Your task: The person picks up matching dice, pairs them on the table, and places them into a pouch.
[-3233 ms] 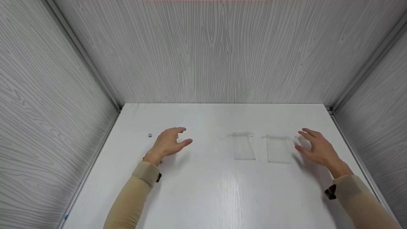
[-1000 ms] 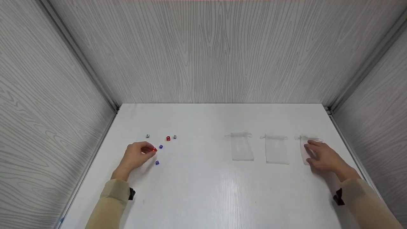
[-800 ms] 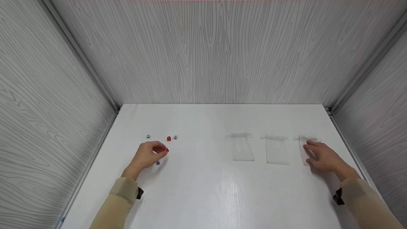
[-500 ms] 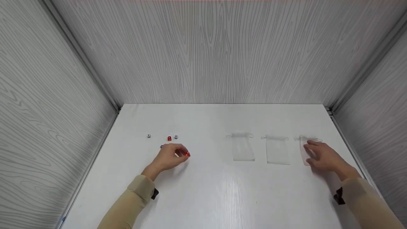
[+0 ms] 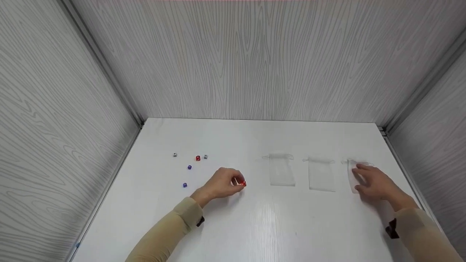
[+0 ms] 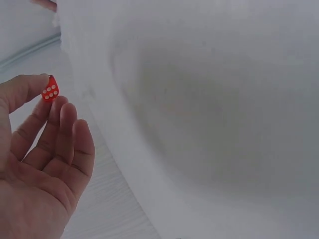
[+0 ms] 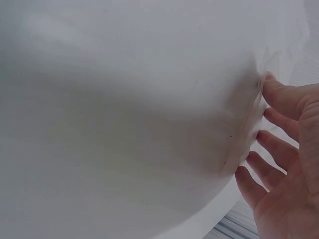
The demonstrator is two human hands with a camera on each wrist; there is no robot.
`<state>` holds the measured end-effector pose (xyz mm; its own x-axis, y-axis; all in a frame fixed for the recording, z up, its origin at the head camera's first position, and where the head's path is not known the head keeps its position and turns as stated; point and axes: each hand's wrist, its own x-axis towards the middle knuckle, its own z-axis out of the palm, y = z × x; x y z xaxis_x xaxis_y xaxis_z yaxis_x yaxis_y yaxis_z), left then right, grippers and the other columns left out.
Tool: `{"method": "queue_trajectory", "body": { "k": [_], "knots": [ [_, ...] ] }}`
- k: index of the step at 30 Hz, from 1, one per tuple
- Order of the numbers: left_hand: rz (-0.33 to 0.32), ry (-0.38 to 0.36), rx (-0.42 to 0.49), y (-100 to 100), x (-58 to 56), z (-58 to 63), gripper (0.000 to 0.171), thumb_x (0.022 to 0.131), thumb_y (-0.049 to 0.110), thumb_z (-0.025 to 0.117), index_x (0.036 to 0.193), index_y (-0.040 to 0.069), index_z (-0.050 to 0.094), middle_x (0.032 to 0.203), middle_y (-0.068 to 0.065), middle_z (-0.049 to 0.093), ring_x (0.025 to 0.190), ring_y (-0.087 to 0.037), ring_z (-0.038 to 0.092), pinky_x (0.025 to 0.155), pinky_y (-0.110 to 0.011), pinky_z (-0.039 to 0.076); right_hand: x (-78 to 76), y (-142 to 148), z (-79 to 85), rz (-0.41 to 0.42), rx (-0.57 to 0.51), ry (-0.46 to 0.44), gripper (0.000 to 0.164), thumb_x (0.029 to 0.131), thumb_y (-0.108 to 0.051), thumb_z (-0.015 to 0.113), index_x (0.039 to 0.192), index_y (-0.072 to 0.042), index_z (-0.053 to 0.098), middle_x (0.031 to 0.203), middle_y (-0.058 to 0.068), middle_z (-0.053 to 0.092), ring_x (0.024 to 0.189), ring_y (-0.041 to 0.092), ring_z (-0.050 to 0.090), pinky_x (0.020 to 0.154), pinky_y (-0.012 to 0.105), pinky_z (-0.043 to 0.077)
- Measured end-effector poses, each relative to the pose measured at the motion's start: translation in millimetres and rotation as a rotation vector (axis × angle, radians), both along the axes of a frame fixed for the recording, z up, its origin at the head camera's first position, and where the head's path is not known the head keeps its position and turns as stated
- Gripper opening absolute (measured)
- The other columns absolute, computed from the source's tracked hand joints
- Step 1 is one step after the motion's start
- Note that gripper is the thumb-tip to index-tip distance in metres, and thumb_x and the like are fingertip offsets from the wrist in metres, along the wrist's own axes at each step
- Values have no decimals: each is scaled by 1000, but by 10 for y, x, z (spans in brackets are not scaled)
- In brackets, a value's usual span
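My left hand (image 5: pixel 221 183) pinches a red die (image 5: pixel 244 184) between thumb and fingertips, above the middle of the table. In the left wrist view, the red die (image 6: pixel 50 90) shows a face with white pips, and the other fingers are loosely bent. At the right, my right hand (image 5: pixel 378 185) rests its fingertips on a sheer white drawstring bag (image 5: pixel 352 178), covering part of it. The right wrist view shows those fingers (image 7: pixel 279 149) spread against the surface. Two more sheer bags lie flat to the left, a middle bag (image 5: pixel 322 176) and a left bag (image 5: pixel 281 171).
Left of my left hand, another red die (image 5: pixel 198 158) lies beside a white die (image 5: pixel 205 157). A second white die (image 5: pixel 175 155) is further left. Two blue dice sit nearer, an upper blue die (image 5: pixel 189 167) and a lower blue die (image 5: pixel 185 185). Panels enclose the white table (image 5: pixel 255 233).
Over the last second my left hand has carried the red die rightward, away from the other dice. The right hand first came down onto the rightmost bag and has stayed there.
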<state>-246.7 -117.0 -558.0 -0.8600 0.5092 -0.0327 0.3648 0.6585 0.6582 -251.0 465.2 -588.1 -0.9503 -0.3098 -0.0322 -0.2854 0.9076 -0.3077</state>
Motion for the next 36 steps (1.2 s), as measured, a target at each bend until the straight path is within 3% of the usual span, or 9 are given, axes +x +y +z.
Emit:
{"method": "queue_trajectory", "body": {
  "k": [6,12,28,36],
  "knots": [
    [-73,-4,-76,229,31,-103,14,103,24,79,111,13,84,102,-1,81,92,-14,68,84,-27,57,0,15,-15,-8,-15,-16,66,98,-15,80,154,11,58,165,42,46,148,69,44,121,82,36],
    [-147,-9,-97,324,64,-214,9,101,19,81,106,13,85,98,2,80,85,-4,61,81,-22,55,7,10,-18,-30,-7,-33,67,98,-16,81,156,10,57,167,40,45,150,68,42,122,82,36],
    [-143,-1,-105,380,101,-281,11,103,19,77,110,15,85,100,3,79,88,-6,60,84,-23,55,12,-5,5,1,-11,6,65,96,-14,82,151,11,60,162,42,50,146,69,48,118,82,41],
    [-81,-56,-56,248,91,-245,36,103,36,80,130,12,81,114,0,79,103,-16,68,93,-30,58,0,1,-2,-5,-12,2,66,96,-15,83,152,11,60,163,41,50,147,68,47,119,81,41]
  ]
}}
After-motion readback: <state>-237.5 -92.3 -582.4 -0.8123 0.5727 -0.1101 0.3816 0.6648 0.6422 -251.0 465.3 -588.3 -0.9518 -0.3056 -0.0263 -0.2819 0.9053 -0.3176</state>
